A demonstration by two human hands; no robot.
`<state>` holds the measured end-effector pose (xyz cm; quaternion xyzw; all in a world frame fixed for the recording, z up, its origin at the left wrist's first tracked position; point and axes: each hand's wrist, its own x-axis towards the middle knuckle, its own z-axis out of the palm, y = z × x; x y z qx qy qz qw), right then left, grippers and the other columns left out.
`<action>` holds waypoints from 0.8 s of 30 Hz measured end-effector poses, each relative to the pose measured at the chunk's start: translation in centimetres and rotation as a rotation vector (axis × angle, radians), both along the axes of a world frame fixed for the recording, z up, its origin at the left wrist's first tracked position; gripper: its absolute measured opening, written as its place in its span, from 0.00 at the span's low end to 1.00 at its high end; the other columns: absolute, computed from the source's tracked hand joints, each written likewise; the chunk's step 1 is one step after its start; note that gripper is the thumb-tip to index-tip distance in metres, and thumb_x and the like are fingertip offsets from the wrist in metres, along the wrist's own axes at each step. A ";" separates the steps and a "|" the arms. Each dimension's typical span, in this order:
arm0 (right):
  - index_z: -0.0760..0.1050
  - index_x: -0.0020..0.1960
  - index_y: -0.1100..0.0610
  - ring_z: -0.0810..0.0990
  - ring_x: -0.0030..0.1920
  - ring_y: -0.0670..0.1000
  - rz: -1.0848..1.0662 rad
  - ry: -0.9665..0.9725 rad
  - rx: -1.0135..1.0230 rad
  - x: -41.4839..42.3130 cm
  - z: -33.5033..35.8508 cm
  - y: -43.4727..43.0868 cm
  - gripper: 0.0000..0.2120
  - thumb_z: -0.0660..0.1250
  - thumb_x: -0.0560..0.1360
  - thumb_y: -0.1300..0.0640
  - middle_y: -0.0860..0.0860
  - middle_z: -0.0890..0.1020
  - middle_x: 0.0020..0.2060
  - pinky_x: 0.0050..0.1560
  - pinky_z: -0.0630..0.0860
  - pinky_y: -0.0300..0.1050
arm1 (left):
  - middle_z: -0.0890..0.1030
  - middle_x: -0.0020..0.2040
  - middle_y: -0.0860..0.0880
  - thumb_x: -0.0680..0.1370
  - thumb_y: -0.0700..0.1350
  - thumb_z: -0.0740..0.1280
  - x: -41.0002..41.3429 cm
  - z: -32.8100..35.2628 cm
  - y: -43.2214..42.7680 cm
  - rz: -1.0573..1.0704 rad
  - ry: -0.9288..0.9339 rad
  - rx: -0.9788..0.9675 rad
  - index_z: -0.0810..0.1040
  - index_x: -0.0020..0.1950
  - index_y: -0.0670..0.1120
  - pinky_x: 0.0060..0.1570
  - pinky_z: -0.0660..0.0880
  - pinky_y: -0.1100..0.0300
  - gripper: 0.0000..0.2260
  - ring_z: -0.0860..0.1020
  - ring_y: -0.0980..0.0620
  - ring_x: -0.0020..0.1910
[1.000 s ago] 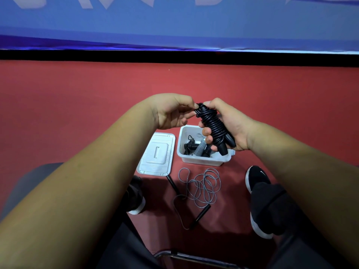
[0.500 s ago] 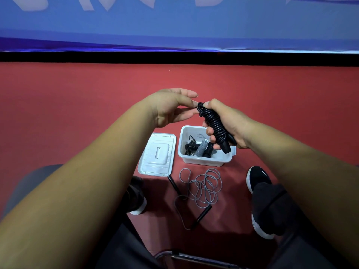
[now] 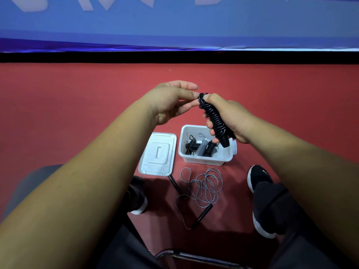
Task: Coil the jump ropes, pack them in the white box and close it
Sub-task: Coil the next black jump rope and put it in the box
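On the floor [image 3: 77,98], just this side of the box [image 3: 206,159]: a loose rope [image 3: 202,189], grey cord sprawled in loops, black handles flung apart, not yet coiled. Flat on the floor just left of the box: the lid [image 3: 157,153], off. Inside the box: coiled ropes [image 3: 202,147] already packed, with some bare bottom showing toward the far wall. Above the box's right end: right grip [image 3: 231,119] wrapped round a black bundle [image 3: 214,118], fingers curled about the turns, with a handle end poking out below. Level with the bundle's top, up and left of the box: left grip [image 3: 171,102] spread, fingers near straight, thumb tip touching the top loop, pinching nothing plainly. Judged as the finish of one coil, ahead of packing. To do it well: keep the right squeeze firm against springing turns; make sure of the tail end, tucked under the last turn, before lifting the left away; lower straight down into the free space, laid flat alongside the others, never dropped from height; release only once bedded below the rim, for the sake of a flush lid later.
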<state>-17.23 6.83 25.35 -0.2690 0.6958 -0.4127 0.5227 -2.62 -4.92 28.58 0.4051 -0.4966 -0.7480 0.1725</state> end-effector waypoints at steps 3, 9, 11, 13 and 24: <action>0.82 0.53 0.58 0.80 0.32 0.55 0.017 -0.036 -0.018 0.0 0.3 0.1 0.28 0.67 0.77 0.31 0.53 0.81 0.35 0.39 0.83 0.55 | 0.88 0.48 0.49 0.79 0.33 0.71 0.2 0.0 -0.4 -0.008 0.016 0.063 0.81 0.59 0.45 0.34 0.80 0.68 0.12 0.87 0.55 0.45; 0.81 0.59 0.56 0.84 0.32 0.57 -0.050 -0.018 -0.058 0.2 0.6 0.5 0.26 0.69 0.77 0.33 0.57 0.82 0.38 0.35 0.83 0.56 | 0.87 0.50 0.50 0.80 0.35 0.71 0.4 -0.5 -0.4 -0.002 0.046 0.109 0.81 0.59 0.46 0.33 0.78 0.71 0.10 0.86 0.55 0.50; 0.81 0.58 0.56 0.84 0.32 0.59 -0.057 0.020 -0.055 0.2 0.6 0.4 0.26 0.69 0.77 0.34 0.58 0.82 0.37 0.36 0.84 0.57 | 0.87 0.50 0.50 0.81 0.33 0.69 0.3 -0.6 -0.3 -0.004 0.070 0.098 0.81 0.59 0.45 0.31 0.76 0.72 0.10 0.87 0.55 0.47; 0.81 0.57 0.58 0.84 0.32 0.60 -0.072 0.056 -0.047 0.2 0.5 0.2 0.26 0.68 0.77 0.34 0.59 0.83 0.36 0.37 0.84 0.57 | 0.87 0.51 0.49 0.82 0.32 0.66 0.1 -0.8 -0.1 -0.012 0.084 0.063 0.81 0.59 0.45 0.30 0.76 0.72 0.12 0.87 0.54 0.46; 0.81 0.52 0.60 0.82 0.28 0.57 -0.100 0.107 -0.019 0.3 0.8 -0.1 0.30 0.64 0.78 0.32 0.56 0.82 0.31 0.33 0.81 0.52 | 0.83 0.51 0.47 0.81 0.30 0.65 -0.2 -1.8 0.2 -0.043 0.255 0.096 0.80 0.58 0.46 0.28 0.75 0.72 0.13 0.85 0.55 0.41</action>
